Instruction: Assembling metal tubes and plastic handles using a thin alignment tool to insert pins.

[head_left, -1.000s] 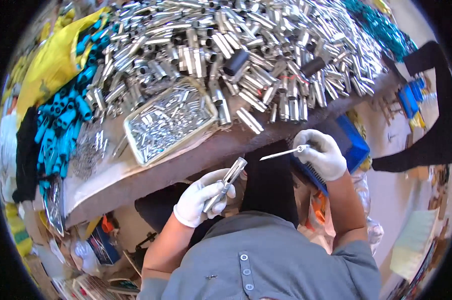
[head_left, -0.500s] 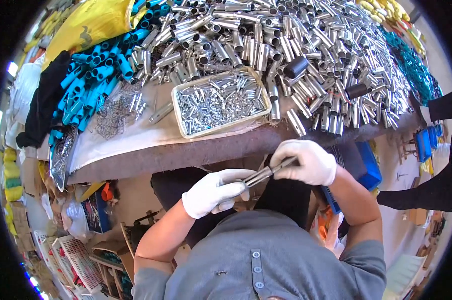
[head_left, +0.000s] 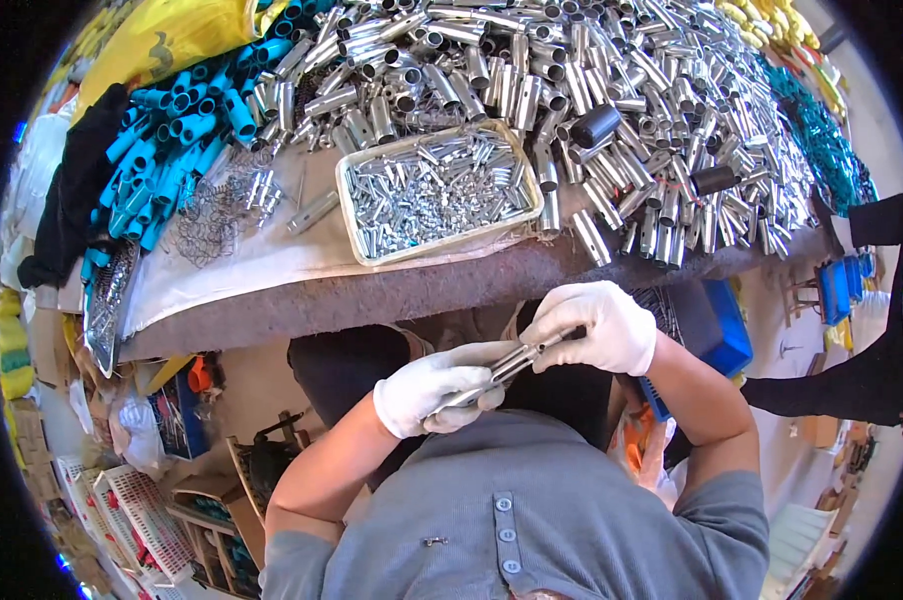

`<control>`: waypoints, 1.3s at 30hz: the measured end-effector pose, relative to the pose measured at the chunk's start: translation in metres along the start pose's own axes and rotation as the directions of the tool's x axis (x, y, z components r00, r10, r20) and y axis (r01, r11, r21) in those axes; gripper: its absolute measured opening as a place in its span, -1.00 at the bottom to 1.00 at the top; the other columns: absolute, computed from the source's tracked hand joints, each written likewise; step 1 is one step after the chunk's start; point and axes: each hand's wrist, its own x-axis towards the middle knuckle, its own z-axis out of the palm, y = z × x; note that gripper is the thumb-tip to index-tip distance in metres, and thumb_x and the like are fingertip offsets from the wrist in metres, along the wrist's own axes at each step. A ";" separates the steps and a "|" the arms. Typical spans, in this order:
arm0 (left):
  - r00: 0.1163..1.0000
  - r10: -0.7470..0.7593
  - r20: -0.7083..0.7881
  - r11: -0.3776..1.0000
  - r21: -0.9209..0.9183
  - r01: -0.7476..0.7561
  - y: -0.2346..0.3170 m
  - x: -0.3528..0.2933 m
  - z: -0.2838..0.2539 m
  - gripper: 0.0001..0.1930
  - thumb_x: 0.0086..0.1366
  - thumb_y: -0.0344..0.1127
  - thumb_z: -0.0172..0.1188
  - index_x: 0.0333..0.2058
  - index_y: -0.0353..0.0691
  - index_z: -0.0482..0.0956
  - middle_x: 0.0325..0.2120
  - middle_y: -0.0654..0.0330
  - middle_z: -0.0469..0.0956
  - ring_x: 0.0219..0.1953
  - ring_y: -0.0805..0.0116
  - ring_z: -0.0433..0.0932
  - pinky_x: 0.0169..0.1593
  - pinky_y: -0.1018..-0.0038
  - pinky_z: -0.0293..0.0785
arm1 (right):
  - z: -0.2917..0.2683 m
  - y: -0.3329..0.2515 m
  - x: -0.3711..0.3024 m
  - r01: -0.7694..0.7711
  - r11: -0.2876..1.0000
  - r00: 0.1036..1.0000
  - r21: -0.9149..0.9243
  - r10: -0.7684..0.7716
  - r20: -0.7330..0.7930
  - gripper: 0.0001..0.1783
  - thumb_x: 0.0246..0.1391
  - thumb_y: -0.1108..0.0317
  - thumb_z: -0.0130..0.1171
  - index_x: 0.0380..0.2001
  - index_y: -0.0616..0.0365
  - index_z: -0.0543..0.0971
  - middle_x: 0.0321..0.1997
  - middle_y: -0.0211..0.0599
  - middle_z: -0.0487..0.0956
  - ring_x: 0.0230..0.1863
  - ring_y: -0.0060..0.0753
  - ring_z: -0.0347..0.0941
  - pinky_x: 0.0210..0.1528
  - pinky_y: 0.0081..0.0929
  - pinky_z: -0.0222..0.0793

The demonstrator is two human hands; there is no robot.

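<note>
White gloves cover both hands, which meet over my lap just below the table edge. Around a shiny metal tube (head_left: 514, 363) my left hand (head_left: 430, 392) is closed, the tube lying slantwise across its fingers. My right hand (head_left: 609, 325) pinches a slim grey metal piece (head_left: 564, 338) at the tube's upper right end. Whether that piece sits inside the tube or against it, I cannot tell. Beyond the hands, a cream tray (head_left: 452, 240) on the table holds many small metal pins and fittings.
Metal tubes (head_left: 592, 238) are heaped across the table (head_left: 302, 305). Blue-green tubes (head_left: 157, 190), wire springs (head_left: 212, 225) and a yellow bag (head_left: 162, 50) lie at left. A blue crate (head_left: 717, 330) stands below right; white baskets (head_left: 147, 520) stand lower left.
Both hands have drawn closer together along the tube; the right moved slightly left and the left slightly right. The slim piece shows less between the right fingers. The view shifted a little.
</note>
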 end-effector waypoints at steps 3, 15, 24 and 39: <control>1.000 0.008 0.030 0.997 -0.072 -0.006 -0.002 -0.004 0.002 -0.40 0.27 -0.20 0.04 0.24 -0.21 0.12 -0.48 0.23 0.34 -0.78 0.67 0.14 -0.76 0.77 0.04 | -0.004 -0.002 -0.002 -0.080 0.979 0.997 0.187 0.078 0.019 -0.77 -0.08 0.43 0.29 -0.27 0.18 0.62 -0.36 -0.30 0.59 -0.31 -0.44 0.54 -0.22 -0.52 0.45; 0.988 0.096 -0.120 0.992 -0.067 -0.105 -0.007 -0.008 0.002 -0.48 0.27 -0.26 0.06 0.16 -0.22 0.17 -0.36 0.20 0.41 -0.71 0.68 0.21 -0.74 0.78 0.06 | 0.017 0.017 0.004 -0.085 0.946 0.991 0.313 0.112 -0.070 -0.77 0.02 0.46 0.20 -0.20 0.20 0.62 -0.29 -0.29 0.56 -0.31 -0.49 0.47 -0.23 -0.56 0.40; 0.982 0.119 -0.149 0.967 -0.206 -0.148 -0.012 -0.017 -0.004 -0.62 0.29 -0.33 0.03 0.06 -0.19 0.25 -0.33 0.22 0.43 -0.69 0.67 0.25 -0.75 0.79 0.08 | 0.041 0.012 0.011 -0.245 0.774 0.940 0.583 0.338 -0.053 -0.69 0.22 0.25 0.02 -0.08 0.16 0.57 -0.29 -0.52 0.45 -0.37 -0.68 0.38 -0.27 -0.64 0.36; 0.856 0.451 -0.252 0.814 -0.278 -0.511 -0.016 -0.064 -0.008 -0.52 0.27 -0.42 -0.02 0.18 -0.19 0.19 -0.34 0.19 0.45 -0.71 0.63 0.20 -0.74 0.74 0.05 | -0.032 -0.024 0.148 -0.038 0.770 0.831 -0.637 -0.330 -0.448 -0.81 0.09 0.29 0.07 -0.27 0.08 0.57 -0.27 -0.28 0.54 -0.20 -0.28 0.47 -0.11 -0.39 0.37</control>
